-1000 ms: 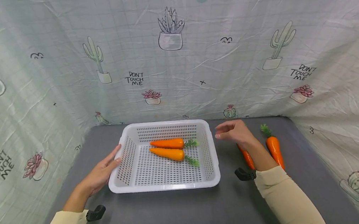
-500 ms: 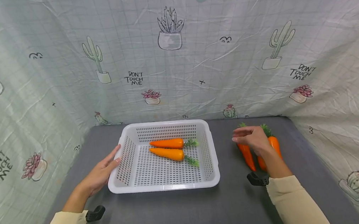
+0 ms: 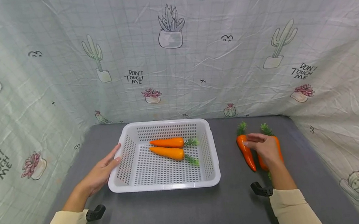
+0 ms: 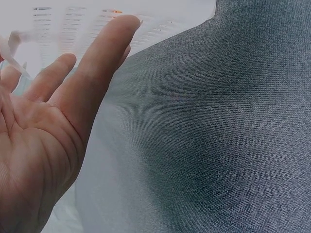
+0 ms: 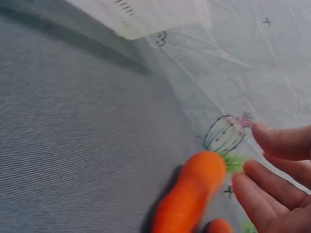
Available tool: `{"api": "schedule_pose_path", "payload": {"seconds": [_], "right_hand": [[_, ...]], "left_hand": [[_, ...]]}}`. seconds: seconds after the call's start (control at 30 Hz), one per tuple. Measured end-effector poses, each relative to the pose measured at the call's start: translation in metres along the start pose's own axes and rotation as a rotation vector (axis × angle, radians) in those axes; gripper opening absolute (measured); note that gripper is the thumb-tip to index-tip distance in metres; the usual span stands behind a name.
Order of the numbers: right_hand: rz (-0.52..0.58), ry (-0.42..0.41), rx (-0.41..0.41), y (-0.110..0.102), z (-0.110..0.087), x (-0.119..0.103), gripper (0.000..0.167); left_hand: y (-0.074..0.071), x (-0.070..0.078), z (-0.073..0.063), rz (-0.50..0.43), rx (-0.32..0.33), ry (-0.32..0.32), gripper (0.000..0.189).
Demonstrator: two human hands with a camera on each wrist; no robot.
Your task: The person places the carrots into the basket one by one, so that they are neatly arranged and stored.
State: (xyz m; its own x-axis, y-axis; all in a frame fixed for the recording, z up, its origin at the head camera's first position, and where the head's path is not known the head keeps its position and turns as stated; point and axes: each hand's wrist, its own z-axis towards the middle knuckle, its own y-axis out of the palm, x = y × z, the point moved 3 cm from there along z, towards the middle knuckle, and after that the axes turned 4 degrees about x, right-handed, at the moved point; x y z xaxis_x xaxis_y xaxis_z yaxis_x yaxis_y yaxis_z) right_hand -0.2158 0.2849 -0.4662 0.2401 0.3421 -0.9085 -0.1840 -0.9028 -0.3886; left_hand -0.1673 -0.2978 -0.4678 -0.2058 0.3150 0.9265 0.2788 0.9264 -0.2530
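A white perforated plastic basket stands on the dark grey tabletop. Two orange carrots with green tops, an upper carrot and a lower carrot, lie side by side in it. My left hand rests against the basket's left rim, its fingers straight. Over the carrots at the right is my right hand, fingers apart and holding nothing. Its fingertips overlap a redder carrot in the head view; the right wrist view shows a gap between them and that carrot. More carrots lie partly hidden beneath this hand.
A pale curtain printed with cacti hangs behind the table and along both sides. Grey tabletop extends in front of the basket and between it and the loose carrots. Each wrist wears a black device.
My right hand has moved from beside the basket's right rim to the right and toward me, over the loose carrots. The left hand and the basket have stayed put.
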Motion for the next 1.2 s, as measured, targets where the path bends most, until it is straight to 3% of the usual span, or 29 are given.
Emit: {"api": "schedule_pose_path", "payload": {"seconds": [0.17, 0.47, 0.8, 1.2], "right_hand": [[-0.01, 0.0, 0.088, 0.008, -0.002, 0.01, 0.054], [-0.15, -0.029, 0.113, 0.025, 0.003, 0.024, 0.074], [-0.369, -0.086, 0.152, 0.038, 0.009, 0.025, 0.063], [-0.173, -0.018, 0.086, 0.036, 0.002, 0.007, 0.06]], "left_hand": [[0.0, 0.0, 0.0, 0.0, -0.001, 0.001, 0.07], [0.002, 0.002, 0.0, 0.015, 0.003, 0.004, 0.07], [0.0, 0.001, 0.0, 0.017, 0.0, 0.012, 0.069], [-0.001, 0.001, -0.001, 0.018, 0.004, 0.007, 0.069]]}}
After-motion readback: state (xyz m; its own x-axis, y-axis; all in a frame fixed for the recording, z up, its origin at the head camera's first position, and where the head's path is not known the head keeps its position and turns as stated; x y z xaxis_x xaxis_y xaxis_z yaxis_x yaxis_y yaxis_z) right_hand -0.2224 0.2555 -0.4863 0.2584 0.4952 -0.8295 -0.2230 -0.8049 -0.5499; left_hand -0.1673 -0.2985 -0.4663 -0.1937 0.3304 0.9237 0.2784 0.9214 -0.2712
